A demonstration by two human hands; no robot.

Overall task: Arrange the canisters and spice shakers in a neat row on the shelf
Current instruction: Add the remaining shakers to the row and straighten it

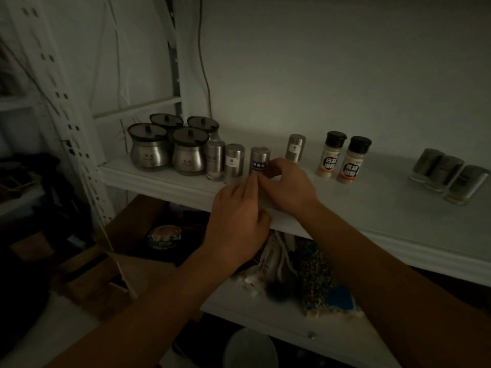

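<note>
Four round steel canisters (159, 148) with dark lids stand clustered at the left end of the white shelf (398, 216). Two steel shakers (224, 162) stand side by side right of them. My right hand (288, 185) grips the lower part of a third steel shaker (259, 156), which is upright on the shelf. The fingertips of my left hand (237, 219) reach up and touch that shaker's base. A fourth steel shaker (295, 146) stands farther back. Two black-capped plastic spice bottles (341, 159) are to its right.
Three more shakers (449, 175) stand grouped at the shelf's far right. A perforated white upright (79, 144) frames the left side, and a cable (204, 75) hangs down the wall. Below are a cardboard box (127, 235) and a lower shelf with bags and clutter (313, 280).
</note>
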